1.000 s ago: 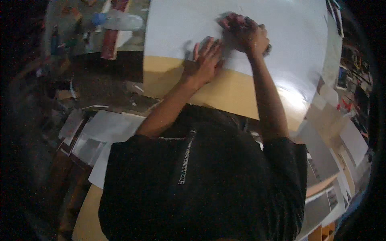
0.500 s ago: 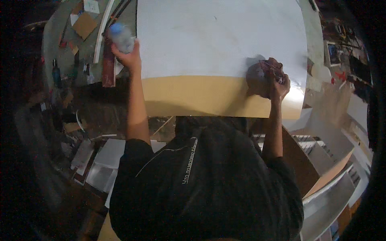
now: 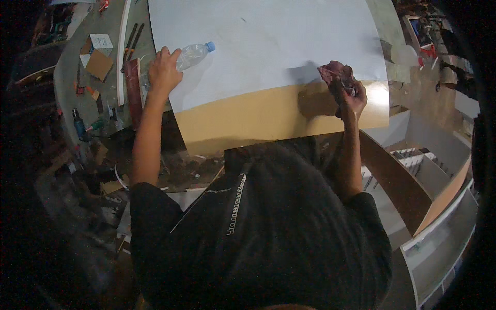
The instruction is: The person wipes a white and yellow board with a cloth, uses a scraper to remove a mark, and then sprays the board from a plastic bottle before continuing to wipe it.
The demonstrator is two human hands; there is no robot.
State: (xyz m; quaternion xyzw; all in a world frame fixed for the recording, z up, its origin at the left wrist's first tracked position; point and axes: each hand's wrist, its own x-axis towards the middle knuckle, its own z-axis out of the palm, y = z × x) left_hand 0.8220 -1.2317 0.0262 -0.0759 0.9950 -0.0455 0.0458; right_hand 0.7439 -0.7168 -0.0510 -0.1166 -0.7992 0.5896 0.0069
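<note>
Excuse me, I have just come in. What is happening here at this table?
The left hand is holding a clear plastic bottle, tipped sideways with its blue cap pointing right, over the left part of a large white panel. The right hand grips a crumpled dark reddish cloth at the panel's right side, near the yellowish strip along its near edge. The cloth's shadow suggests it is raised off the surface. How much the bottle contains is hard to tell.
</note>
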